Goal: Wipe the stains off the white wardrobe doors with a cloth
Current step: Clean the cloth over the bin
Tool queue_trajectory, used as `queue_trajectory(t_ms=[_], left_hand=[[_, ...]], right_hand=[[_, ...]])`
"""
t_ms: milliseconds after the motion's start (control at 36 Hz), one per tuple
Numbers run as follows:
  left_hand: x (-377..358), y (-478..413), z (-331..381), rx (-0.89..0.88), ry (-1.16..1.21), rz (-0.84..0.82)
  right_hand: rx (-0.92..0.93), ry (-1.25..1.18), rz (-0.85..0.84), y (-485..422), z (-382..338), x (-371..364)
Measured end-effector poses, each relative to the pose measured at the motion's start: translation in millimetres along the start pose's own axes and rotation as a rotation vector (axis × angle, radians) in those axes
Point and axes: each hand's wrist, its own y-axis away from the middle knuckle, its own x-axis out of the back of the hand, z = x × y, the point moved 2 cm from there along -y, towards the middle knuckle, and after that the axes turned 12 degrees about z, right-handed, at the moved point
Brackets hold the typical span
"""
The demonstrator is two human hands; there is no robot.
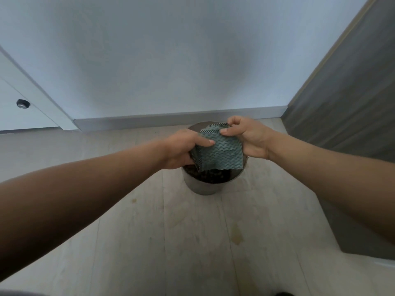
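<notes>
A grey-green cloth (220, 153) with a wavy weave and dark meshed edges hangs between both hands, over a round metal bin. My left hand (181, 149) grips its left edge, thumb lying across the front. My right hand (245, 137) pinches the top right corner between thumb and fingers. A white wardrobe door (12, 116) with a round metal knob (23, 103) shows at the far left.
The metal bin (203, 186) stands on the pale wood floor (192, 242) close to the white wall (171, 60) and its grey skirting (149, 121). A grey-brown panel (352, 103) rises on the right. A few brownish marks dot the floor.
</notes>
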Motion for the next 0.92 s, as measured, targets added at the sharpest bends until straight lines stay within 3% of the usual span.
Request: queue_trajectory(t_ms=[111, 250, 333, 389, 500, 556, 667, 722, 806, 917], left_hand=[[4, -5, -6, -0.032, -0.14, 0.121], [4, -9, -7, -0.036, -0.084, 0.336], [-3, -6, -1, -0.047, 0.048, 0.288], [-10, -4, 1, -0.054, 0.11, 0.259], [-20, -1, -2, -0.057, 0.181, 0.251], [-20, 0, -2, -0.056, 0.184, 0.229], [-15, 1, 0, -0.046, 0.208, 0.195], [-15, 1, -2, -0.047, 0.193, 0.16], [-15, 1, -1, -0.08, 0.047, 0.187], [-9, -5, 4, -0.114, -0.148, 0.248]], right_hand=[[0.201, 0.281, 0.244, -1, -9, 3], [0.415, 0.587, 0.214, 12, -10, -20], [0.407, 0.582, 0.231, 13, 6, -38], [0.445, 0.657, 0.338, 10, 19, -45], [0.745, 0.774, 0.588, 5, 46, -55], [0.816, 0.808, 0.631, 2, 51, -52], [0.759, 0.663, 0.455, 2, 56, -46], [0.7, 0.647, 0.466, 2, 57, -42], [0.58, 0.751, 0.467, -1, 57, -43], [0.557, 0.907, 0.365, -5, 50, -46]])
